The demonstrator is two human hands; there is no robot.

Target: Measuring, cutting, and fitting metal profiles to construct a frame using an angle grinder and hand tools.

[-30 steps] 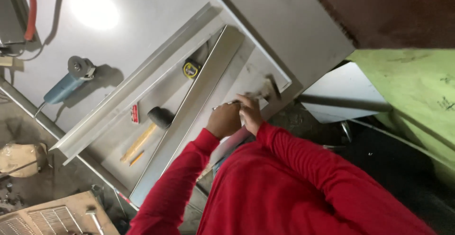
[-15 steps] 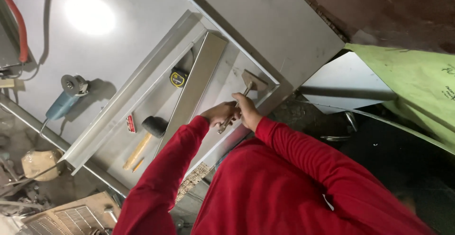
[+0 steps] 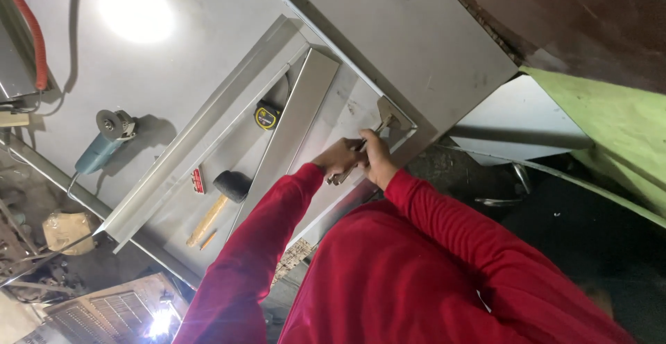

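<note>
Two hands on one locking clamp (image 3: 371,136), its wide jaws over the sheet-metal panel's (image 3: 340,118) edge.
Your left hand (image 3: 338,158) and right hand (image 3: 378,164) both grip its handles at 12 o'clock; whether it is locked I cannot tell. Untouched at 9 o'clock: one mallet (image 3: 220,195), one tape measure (image 3: 266,116), one angle grinder (image 3: 104,139).

Angle grinder (image 3: 104,143); tape measure (image 3: 266,116); mallet (image 3: 220,198)
</note>
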